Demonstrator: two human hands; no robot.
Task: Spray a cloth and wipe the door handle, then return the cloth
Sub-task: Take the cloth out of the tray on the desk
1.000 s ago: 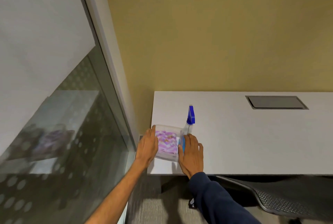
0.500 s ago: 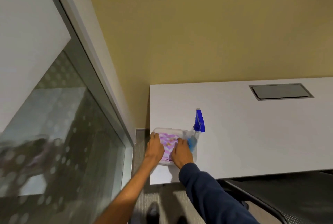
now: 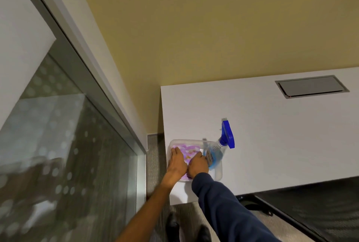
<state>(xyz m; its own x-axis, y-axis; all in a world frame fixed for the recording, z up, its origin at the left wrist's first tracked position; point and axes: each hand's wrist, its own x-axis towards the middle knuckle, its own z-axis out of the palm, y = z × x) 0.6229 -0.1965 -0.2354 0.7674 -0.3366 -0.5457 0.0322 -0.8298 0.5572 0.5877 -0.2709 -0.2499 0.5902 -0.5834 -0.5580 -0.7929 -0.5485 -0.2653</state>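
A purple patterned cloth [image 3: 188, 150] lies in a clear plastic container [image 3: 219, 173] at the near left corner of the white desk [image 3: 281, 134]. My left hand [image 3: 176, 164] lies flat on the cloth's left part, fingers stretched out. My right hand [image 3: 198, 165], in a dark blue sleeve, rests beside it with fingers curled down into the cloth. A spray bottle [image 3: 216, 156] with a blue trigger head leans in the container's right end, just right of my right hand. No door handle is in view.
A glass panel [image 3: 64, 164] with frosted dots and a grey frame fills the left side. A yellow wall stands behind the desk. The desk has a grey cable hatch [image 3: 310, 86]. A black mesh chair [image 3: 310, 208] sits at lower right. My shoes [image 3: 172, 226] stand on the floor.
Both hands moved from the container's sides inward onto the cloth. The camera came closer and tilted, so the desk corner sits lower in the view.
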